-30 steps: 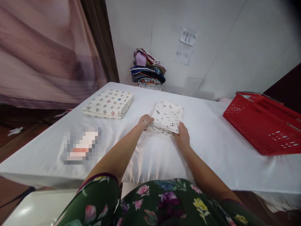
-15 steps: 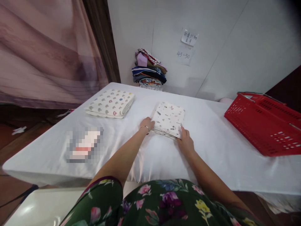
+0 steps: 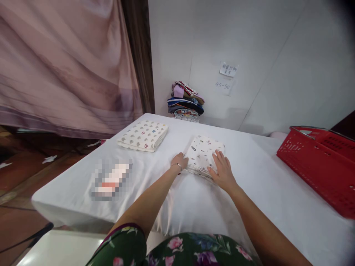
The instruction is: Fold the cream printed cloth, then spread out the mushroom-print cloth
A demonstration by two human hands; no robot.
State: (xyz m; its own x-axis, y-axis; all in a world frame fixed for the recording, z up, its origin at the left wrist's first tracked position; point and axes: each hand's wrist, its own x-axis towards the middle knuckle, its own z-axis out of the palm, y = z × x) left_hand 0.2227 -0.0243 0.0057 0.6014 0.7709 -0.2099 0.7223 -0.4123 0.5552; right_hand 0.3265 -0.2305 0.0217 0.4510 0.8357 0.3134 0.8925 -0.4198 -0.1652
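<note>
Right hand (image 3: 223, 174), fingers apart, rests atop a folded printed cloth (image 3: 200, 152) on the white-covered table (image 3: 257, 173) while the left hand (image 3: 180, 161), its grip impossible to tell, meets the left edge of the bundle, likely light, soft and best held at both sides.

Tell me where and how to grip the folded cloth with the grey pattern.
Probably by the right edge of the grey-patterned cloth, coming in low from the right, thumb on top: it lies flat, and that thick, layered edge faces the left hand.
</note>
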